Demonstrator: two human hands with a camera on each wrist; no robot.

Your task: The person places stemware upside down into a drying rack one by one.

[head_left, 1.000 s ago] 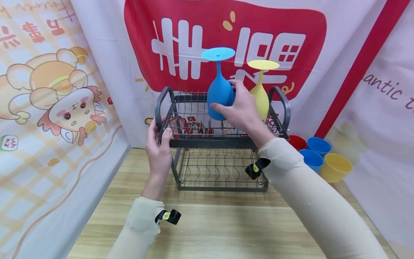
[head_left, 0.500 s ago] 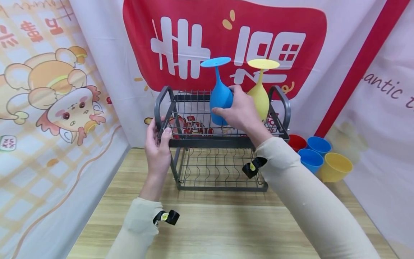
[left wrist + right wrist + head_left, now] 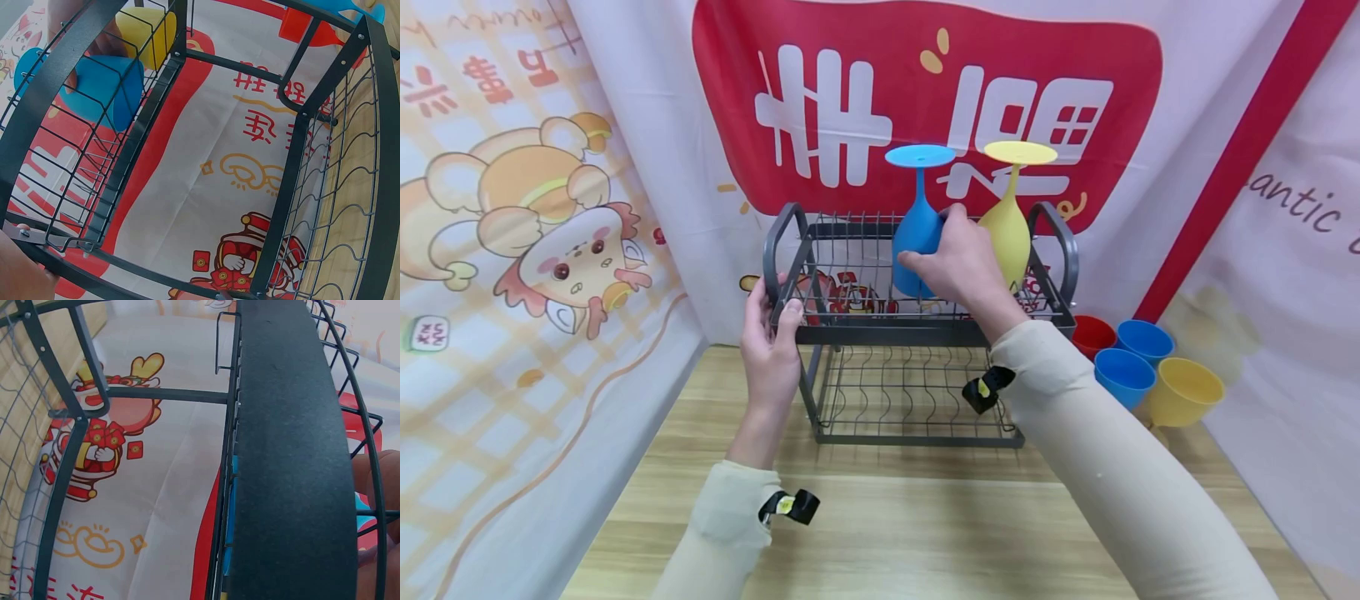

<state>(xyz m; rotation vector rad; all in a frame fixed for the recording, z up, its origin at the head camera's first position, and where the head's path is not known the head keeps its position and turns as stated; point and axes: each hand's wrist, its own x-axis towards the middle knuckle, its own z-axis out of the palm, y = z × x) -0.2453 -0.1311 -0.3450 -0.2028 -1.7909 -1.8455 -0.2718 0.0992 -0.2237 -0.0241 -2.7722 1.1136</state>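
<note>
Blue goblet [image 3: 916, 229] is gripped by right hand [image 3: 964, 257], rack [image 3: 887, 335] by left hand [image 3: 771, 346]; yellow goblet [image 3: 1011, 233] is already racked, four cups [image 3: 1141, 372] are left unracked at 4 o'clock.

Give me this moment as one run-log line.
left hand: grips rack | right hand: holds blue goblet, upside-down | yellow goblet: upside-down, top tier | cups: right of rack
</note>
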